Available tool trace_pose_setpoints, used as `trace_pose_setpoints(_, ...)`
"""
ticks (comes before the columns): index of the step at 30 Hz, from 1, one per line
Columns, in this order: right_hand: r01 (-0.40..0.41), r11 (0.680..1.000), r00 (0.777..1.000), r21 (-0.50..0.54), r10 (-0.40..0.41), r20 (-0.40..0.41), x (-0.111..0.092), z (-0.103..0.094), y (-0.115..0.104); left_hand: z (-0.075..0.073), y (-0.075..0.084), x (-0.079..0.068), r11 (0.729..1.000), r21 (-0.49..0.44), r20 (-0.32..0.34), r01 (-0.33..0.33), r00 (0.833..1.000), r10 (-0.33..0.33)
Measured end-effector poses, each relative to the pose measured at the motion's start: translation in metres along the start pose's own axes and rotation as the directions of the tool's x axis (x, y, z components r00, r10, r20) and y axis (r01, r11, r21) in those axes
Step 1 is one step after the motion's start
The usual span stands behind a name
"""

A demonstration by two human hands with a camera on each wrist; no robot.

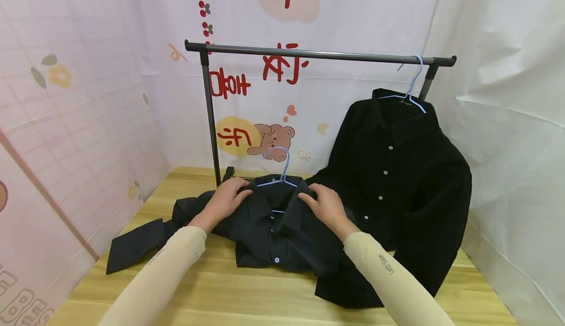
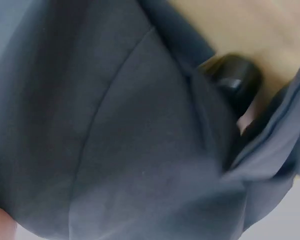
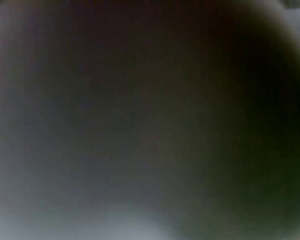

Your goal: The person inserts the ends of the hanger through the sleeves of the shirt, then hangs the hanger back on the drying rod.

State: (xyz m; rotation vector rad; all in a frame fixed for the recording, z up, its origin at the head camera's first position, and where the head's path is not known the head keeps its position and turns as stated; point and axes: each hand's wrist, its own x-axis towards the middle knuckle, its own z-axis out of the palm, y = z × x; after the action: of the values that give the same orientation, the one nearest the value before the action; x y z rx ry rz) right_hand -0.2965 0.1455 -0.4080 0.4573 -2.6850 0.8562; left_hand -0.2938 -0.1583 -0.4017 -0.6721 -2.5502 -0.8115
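Note:
A dark button-up shirt (image 1: pixel 256 240) is held by both hands at the middle of the table, its collar raised and its lower part folded on the wood. Inside the collar sits a light-blue wire hanger (image 1: pixel 287 166), its hook free of the rack. My left hand (image 1: pixel 226 199) pinches the shirt by the shoulder on the left of the collar. On the other side, my right hand (image 1: pixel 328 207) pinches the matching shoulder. Dark cloth (image 2: pixel 130 125) fills most of the left wrist view, with a fingertip at the lower left edge. The right wrist view is dark and blurred.
A grey metal clothes rack (image 1: pixel 309 54) stands behind the shirt. From its right end, a black button-up shirt (image 1: pixel 423 179) hangs on another blue hanger (image 1: pixel 411 83), its lower part reaching the wooden table (image 1: pixel 212 291). A dark sleeve (image 1: pixel 137 242) stretches out at left. Printed curtains surround the table.

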Motion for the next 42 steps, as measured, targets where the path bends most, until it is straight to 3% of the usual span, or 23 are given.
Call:
trace_pose_setpoints(3,0.1,0.963,0.995,-0.25,-0.103,0.003,-0.007,0.003,0.005,0.013,-0.006,-0.011,1.0,-0.006,-0.029,-0.004,1.0,0.004)
trace_pose_setpoints(5,0.15,0.938,0.987,-0.312,-0.16,-0.005,-0.011,0.005,0.005,0.021,-0.007,-0.016,1.0,-0.02,-0.042,-0.005,0.999,0.004)
trace_pose_setpoints(7,0.186,0.934,0.978,-0.306,-0.205,-0.03,-0.014,0.007,0.002,0.026,-0.006,-0.02,0.999,-0.038,-0.046,0.008,0.999,-0.01)
trace_pose_setpoints(10,0.184,0.951,0.977,-0.25,-0.205,-0.062,-0.017,0.01,-0.003,0.029,-0.003,-0.025,0.998,-0.045,-0.03,0.05,0.998,-0.051)
trace_pose_setpoints(13,0.125,0.972,0.988,-0.201,-0.14,-0.062,-0.018,0.013,-0.007,0.029,-0.001,-0.029,0.996,-0.027,-0.015,0.087,0.996,-0.088)
trace_pose_setpoints(16,0.042,0.984,0.998,-0.176,-0.048,-0.032,-0.019,0.013,-0.006,0.026,-0.001,-0.03,0.996,0.005,-0.045,0.093,0.995,-0.093)
trace_pose_setpoints(22,-0.11,0.983,0.994,-0.148,0.11,-0.011,-0.021,-0.003,0.005,0.007,-0.01,-0.021,0.992,0.003,-0.142,0.124,0.982,-0.122)
trace_pose_setpoints(27,-0.212,0.977,0.976,0.016,0.213,-0.038,-0.021,-0.023,0.016,-0.016,-0.018,-0.009,0.985,-0.014,-0.169,0.174,0.97,-0.174)
trace_pose_setpoints(30,-0.247,0.955,0.968,0.166,0.25,0.003,-0.019,-0.033,0.022,-0.031,-0.021,-0.005,0.976,-0.025,-0.18,0.217,0.959,-0.218)
trace_pose_setpoints(34,-0.302,0.889,0.953,0.345,0.285,0.099,-0.017,-0.04,0.031,-0.05,-0.027,-0.002,0.957,-0.069,-0.222,0.281,0.931,-0.29)
trace_pose_setpoints(38,-0.345,0.848,0.939,0.402,0.315,0.141,-0.017,-0.041,0.04,-0.064,-0.035,-0.001,0.95,-0.097,-0.297,0.298,0.902,-0.314)
trace_pose_setpoints(42,-0.336,0.859,0.942,0.387,0.306,0.138,-0.018,-0.041,0.046,-0.074,-0.039,-0.001,0.945,-0.103,-0.331,0.31,0.886,-0.326)
